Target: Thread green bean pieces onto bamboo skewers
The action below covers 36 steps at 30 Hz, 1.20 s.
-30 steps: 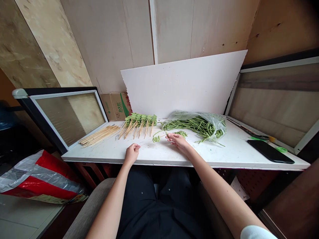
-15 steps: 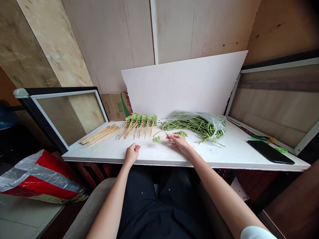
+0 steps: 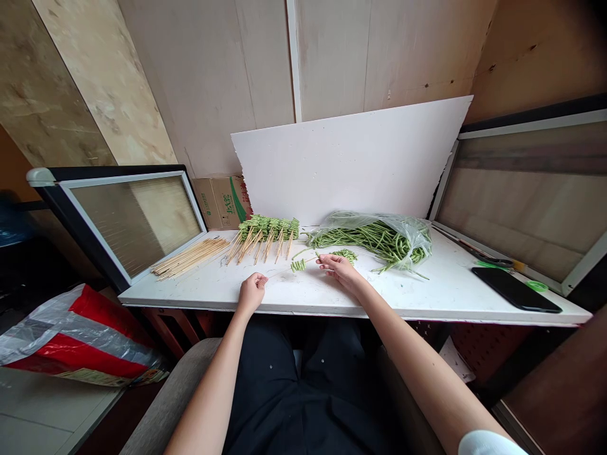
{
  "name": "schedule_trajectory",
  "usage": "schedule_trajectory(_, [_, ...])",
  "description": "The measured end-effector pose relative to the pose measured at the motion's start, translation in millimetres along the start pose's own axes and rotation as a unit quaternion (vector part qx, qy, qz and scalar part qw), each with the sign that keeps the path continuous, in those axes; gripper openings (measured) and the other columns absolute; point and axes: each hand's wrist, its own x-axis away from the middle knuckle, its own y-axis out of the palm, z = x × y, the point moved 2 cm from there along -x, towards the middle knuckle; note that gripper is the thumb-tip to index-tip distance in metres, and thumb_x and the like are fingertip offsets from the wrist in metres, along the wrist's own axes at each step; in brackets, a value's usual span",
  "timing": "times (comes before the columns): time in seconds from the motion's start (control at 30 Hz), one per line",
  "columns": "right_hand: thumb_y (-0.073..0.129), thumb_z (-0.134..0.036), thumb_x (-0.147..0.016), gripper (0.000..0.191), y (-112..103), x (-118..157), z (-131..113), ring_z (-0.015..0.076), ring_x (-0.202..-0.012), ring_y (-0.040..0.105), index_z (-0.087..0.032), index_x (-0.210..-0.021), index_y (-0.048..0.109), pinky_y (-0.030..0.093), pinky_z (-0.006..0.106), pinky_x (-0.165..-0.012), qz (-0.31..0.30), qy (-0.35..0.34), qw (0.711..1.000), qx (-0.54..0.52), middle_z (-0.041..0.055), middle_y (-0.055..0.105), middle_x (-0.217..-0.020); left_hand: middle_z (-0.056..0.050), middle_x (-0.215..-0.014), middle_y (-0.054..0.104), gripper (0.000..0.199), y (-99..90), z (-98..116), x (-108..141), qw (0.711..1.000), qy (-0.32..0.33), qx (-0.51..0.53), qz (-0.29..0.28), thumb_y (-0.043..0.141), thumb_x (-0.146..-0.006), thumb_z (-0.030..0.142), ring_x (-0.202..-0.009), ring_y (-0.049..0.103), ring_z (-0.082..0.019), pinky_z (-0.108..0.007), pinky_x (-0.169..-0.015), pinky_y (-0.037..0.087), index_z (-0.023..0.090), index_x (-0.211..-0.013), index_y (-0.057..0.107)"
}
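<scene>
My left hand [image 3: 251, 292] is closed on the lower left end of a thin wooden skewer. Folded green bean [image 3: 298, 266] sits threaded on that skewer, between my two hands. With its fingertips pinched, my right hand [image 3: 336, 268] holds a bit of green bean at the skewer's right end. Just behind that hand lies a small green bean bundle [image 3: 344, 255]. Long green beans [image 3: 379, 238] spill from a clear plastic bag at the back. To the left, filled skewers [image 3: 269, 229] are stacked beside a pile of bare skewers [image 3: 190, 258].
On the white table's [image 3: 275, 304] right side are a black phone [image 3: 515, 289], scissors [image 3: 496, 260] and green tape [image 3: 536, 285]. A cardboard box [image 3: 220, 202] stands at the back left, and a white board [image 3: 351, 164] leans behind the beans. Framed panels flank the table.
</scene>
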Motion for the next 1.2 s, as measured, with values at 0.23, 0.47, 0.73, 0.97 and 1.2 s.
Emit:
schedule_trajectory(0.23, [0.085,-0.052,-0.084,0.036,1.1,2.2,-2.2,0.0188,-0.092,0.072,-0.022,-0.104,0.08,0.054,0.024,-0.069,0.006,0.001,1.0,0.006,0.0103,0.078,-0.123,-0.002,-0.07,0.067,0.024,0.6,-2.3,-0.3,1.0,0.001,-0.001,0.003,0.056,-0.097,0.04,-0.06,0.054,-0.016,-0.027,-0.06,0.035,0.021,-0.085,0.064])
schedule_trajectory(0.47, [0.085,-0.051,-0.084,0.037,2.1,3.3,-2.9,0.0183,-0.089,0.072,-0.021,-0.105,0.08,0.053,0.024,-0.068,0.006,0.002,1.0,0.005,0.0108,0.078,-0.122,-0.002,-0.071,0.069,0.024,1.3,-4.6,-1.0,1.0,0.004,0.001,0.005,0.056,-0.097,0.039,-0.059,0.054,-0.016,-0.026,-0.059,0.035,0.021,-0.086,0.065])
schedule_trajectory(0.73, [0.085,-0.05,-0.084,0.036,3.3,4.9,-4.8,0.0185,-0.089,0.072,-0.021,-0.104,0.081,0.054,0.025,-0.068,0.006,0.003,1.0,0.009,0.0105,0.078,-0.12,-0.003,-0.072,0.069,0.022,0.6,-3.4,-1.1,1.0,0.005,-0.005,0.007,0.057,-0.097,0.037,-0.061,0.056,-0.017,-0.026,-0.061,0.036,0.021,-0.086,0.067])
schedule_trajectory(0.97, [0.084,-0.051,-0.086,0.033,3.0,4.1,-3.8,0.0175,-0.09,0.071,-0.022,-0.101,0.08,0.054,0.024,-0.068,-0.001,0.004,1.0,0.015,0.0096,0.078,-0.122,-0.002,-0.068,0.067,0.023,-0.4,-1.1,-0.9,1.0,0.004,-0.014,0.007,0.056,-0.098,0.037,-0.059,0.054,-0.017,-0.027,-0.06,0.034,0.021,-0.085,0.066])
schedule_trajectory(1.2, [0.084,-0.05,-0.085,0.034,1.3,1.7,-1.7,0.0183,-0.09,0.071,-0.021,-0.103,0.08,0.054,0.024,-0.068,0.005,0.003,1.0,0.018,0.0114,0.077,-0.124,-0.002,-0.071,0.069,0.021,-1.0,0.4,-0.5,1.0,-0.001,-0.018,0.009,0.057,-0.097,0.035,-0.06,0.056,-0.017,-0.026,-0.06,0.036,0.021,-0.085,0.067])
